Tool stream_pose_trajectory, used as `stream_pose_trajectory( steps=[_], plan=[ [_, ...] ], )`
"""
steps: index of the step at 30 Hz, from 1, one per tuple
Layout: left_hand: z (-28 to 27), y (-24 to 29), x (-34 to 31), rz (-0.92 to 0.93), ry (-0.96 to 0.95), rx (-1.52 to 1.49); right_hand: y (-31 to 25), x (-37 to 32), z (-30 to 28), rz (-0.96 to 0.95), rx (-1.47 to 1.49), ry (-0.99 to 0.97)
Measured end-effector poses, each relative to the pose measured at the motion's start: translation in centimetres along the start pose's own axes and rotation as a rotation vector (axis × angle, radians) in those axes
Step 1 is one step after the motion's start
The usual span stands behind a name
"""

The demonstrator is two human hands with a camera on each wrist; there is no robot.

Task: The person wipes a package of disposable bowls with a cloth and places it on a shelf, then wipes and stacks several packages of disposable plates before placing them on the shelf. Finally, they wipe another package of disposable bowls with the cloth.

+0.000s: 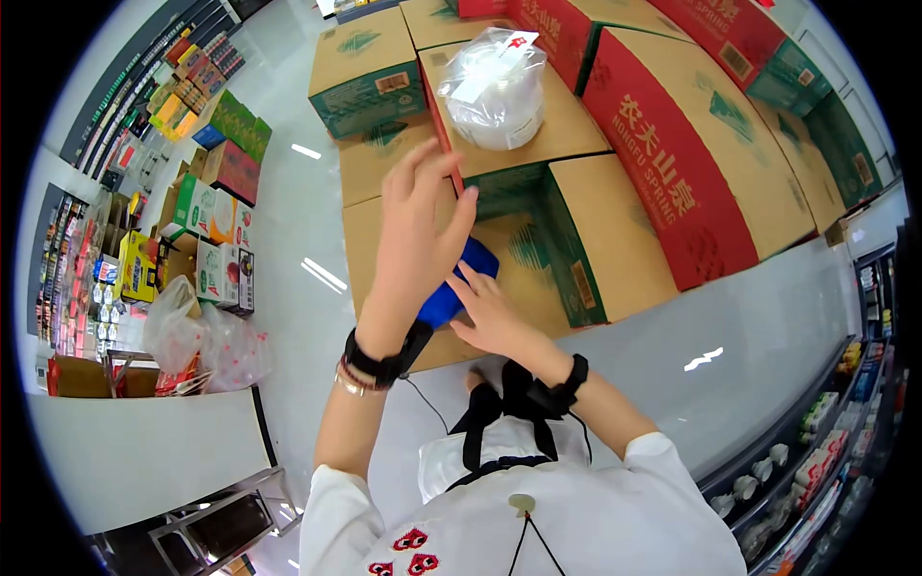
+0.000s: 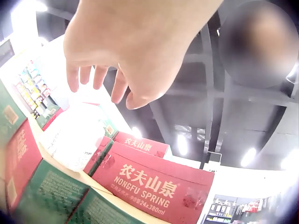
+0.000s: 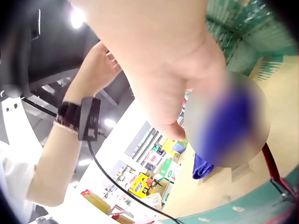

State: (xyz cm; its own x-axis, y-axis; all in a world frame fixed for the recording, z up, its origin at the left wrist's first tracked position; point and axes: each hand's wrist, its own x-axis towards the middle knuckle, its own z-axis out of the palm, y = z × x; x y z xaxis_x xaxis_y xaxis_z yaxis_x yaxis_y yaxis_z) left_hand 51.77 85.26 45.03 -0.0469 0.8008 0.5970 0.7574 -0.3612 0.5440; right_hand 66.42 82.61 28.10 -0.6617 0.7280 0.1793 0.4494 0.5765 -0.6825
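Raised over the cartons, my left hand [image 1: 413, 226] has its fingers extended and loosely spread, holding nothing. In the left wrist view, this hand [image 2: 121, 51] appears above a white round bundle in clear plastic [image 2: 77, 140]. That bundle [image 1: 495, 101] sits on a carton just beyond the left fingertips. Lower down, my right hand [image 1: 495, 312] rests its spread fingers at a blue cloth [image 1: 442, 305]. The cloth [image 3: 201, 167] lies on cardboard in the right wrist view, where a blurred patch hides the right fingertips; the thumb shows extended.
Red Nongfu Spring cartons [image 1: 663, 163] stand stacked to the right. An open-topped green-sided gap [image 1: 567, 254] lies between boxes in front of me. Snack boxes [image 1: 216, 216] and plastic bags [image 1: 206, 336] are along the left; a stocked shelf [image 1: 807, 432] runs along the right.
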Motion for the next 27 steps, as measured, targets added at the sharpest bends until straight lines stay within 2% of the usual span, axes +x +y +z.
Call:
stream_pose_trajectory(
  steps=[2,4,6,8,11,12,13,14,15,16,18,20,22,23,24,25,26,27],
  plan=[
    [1.8,-0.9,3.0,0.009,0.080,0.002,0.5,2.2,0.1,-0.041,-0.223,-0.069],
    [3.9,-1.9,5.0,-0.020,0.214,-0.003,1.0,3.5,0.4,-0.043,-0.277,-0.116],
    [5.5,-2.9,6.6,-0.033,0.237,-0.001,2.0,4.4,0.7,0.079,-0.397,-0.241],
    [6.8,-4.2,7.9,-0.043,0.263,0.007,4.1,4.7,2.4,0.091,-0.362,-0.253],
    [7.8,-6.3,9.6,-0.014,0.259,0.177,5.2,4.9,3.3,0.005,-0.408,-0.168],
    [7.7,-6.8,10.2,-0.150,0.276,-0.231,5.0,5.1,3.1,-0.001,-0.403,-0.175],
    [7.4,-7.1,10.4,-0.286,0.288,-0.638,4.8,5.2,2.9,0.053,-0.347,-0.196],
    [7.1,-7.4,10.2,-0.290,0.292,-0.630,4.7,5.4,2.6,0.105,-0.294,-0.214],
    [6.1,-6.6,10.0,-0.309,0.364,-0.674,4.9,5.0,2.7,0.097,-0.248,-0.088],
    [5.0,-5.8,9.6,-0.330,0.437,-0.717,4.9,4.7,2.5,0.090,-0.243,-0.094],
    [2.2,-5.0,8.0,-0.348,0.567,-0.553,5.1,4.0,2.1,0.238,-0.034,-0.002],
    [-1.4,-4.5,5.0,-0.322,0.663,-0.382,4.8,3.8,-0.2,0.410,0.227,-0.026],
    [-3.7,-4.2,1.3,-0.294,0.793,-0.435,4.6,3.5,-1.3,0.683,0.648,-0.033],
    [-4.0,-3.2,-0.3,-0.351,0.878,-0.439,4.3,3.1,-1.7,0.686,0.649,-0.049],
    [-4.4,-2.2,-1.6,-0.407,0.962,-0.440,3.9,2.8,-2.0,0.646,0.804,0.055],
    [-4.4,-2.3,-3.4,-0.413,0.967,-0.427,3.7,2.6,-2.0,0.602,0.958,0.165],
    [-4.0,-3.2,-5.8,-0.455,0.944,-0.305,3.5,2.5,-1.7,0.602,0.962,0.151],
    [-3.3,-4.2,-8.2,-0.502,0.918,-0.183,3.2,2.0,-1.3,0.524,1.051,0.170]
  ],
)
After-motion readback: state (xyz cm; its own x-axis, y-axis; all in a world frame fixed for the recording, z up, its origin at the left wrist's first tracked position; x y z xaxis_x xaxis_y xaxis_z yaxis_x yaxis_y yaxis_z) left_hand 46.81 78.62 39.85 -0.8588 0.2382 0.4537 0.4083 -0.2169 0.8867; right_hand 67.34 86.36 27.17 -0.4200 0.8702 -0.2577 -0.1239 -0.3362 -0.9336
